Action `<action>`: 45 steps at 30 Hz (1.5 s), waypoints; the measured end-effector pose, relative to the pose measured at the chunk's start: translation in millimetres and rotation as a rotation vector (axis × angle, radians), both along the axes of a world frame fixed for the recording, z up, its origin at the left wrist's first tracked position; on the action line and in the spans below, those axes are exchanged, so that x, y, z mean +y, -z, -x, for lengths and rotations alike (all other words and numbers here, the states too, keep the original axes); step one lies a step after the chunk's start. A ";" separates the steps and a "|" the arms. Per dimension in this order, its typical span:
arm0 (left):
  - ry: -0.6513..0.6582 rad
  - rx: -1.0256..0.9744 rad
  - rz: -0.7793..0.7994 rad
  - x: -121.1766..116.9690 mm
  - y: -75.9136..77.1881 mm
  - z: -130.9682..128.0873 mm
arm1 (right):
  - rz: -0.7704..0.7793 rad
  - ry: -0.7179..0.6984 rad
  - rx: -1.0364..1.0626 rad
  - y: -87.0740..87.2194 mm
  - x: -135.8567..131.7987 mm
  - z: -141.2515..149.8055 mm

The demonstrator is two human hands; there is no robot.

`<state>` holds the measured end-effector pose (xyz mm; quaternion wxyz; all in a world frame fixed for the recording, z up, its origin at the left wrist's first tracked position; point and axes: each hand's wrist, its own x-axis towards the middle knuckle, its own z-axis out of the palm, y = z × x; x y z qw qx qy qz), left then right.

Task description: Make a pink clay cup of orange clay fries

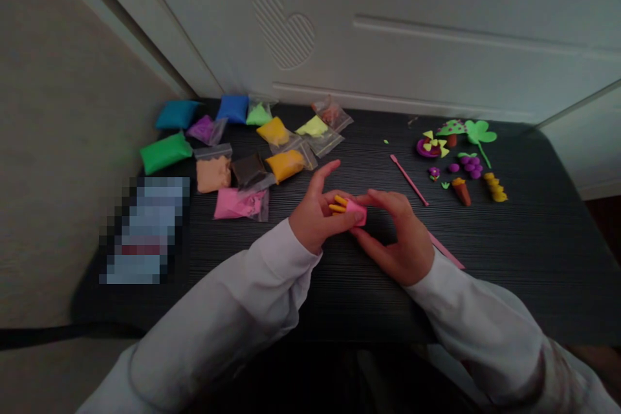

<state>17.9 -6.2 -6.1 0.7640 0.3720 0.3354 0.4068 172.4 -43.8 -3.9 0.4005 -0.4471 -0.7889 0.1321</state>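
Above the middle of the table, my left hand (317,213) pinches a small clay model of french fries (356,213), a pink cup with yellow sticks poking out toward the left. One finger of that hand points up and away from the model. My right hand (400,236) curves around the cup from the right, its index finger and thumb at the cup's top and bottom edges. Just beyond my right hand lies a thin pink modelling tool (409,179). A second, flat pink tool (446,251) is partly hidden under my right wrist.
Bags of coloured clay lie at the left, among them a green one (165,153) and a pink one (237,204). A blurred-out flat item (148,233) sits at the table's left edge. Finished clay pieces, such as purple grapes (470,167), stand at the right. A white panel (388,58) rises behind.
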 end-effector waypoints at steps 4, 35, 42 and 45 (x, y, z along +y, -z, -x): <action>0.019 -0.024 0.010 -1.3 -2.0 -0.2 | 0.009 -0.020 0.002 -1.0 -0.2 -0.5; 0.069 -0.035 0.004 -0.7 -3.6 2.7 | 0.038 0.003 0.090 1.2 -3.6 -1.3; 0.061 -0.044 -0.005 0.2 -0.9 3.0 | 0.020 0.014 0.099 0.3 -3.4 -1.4; 0.054 -0.045 -0.003 0.6 -1.0 3.1 | 0.003 0.023 0.097 0.4 -3.6 -1.2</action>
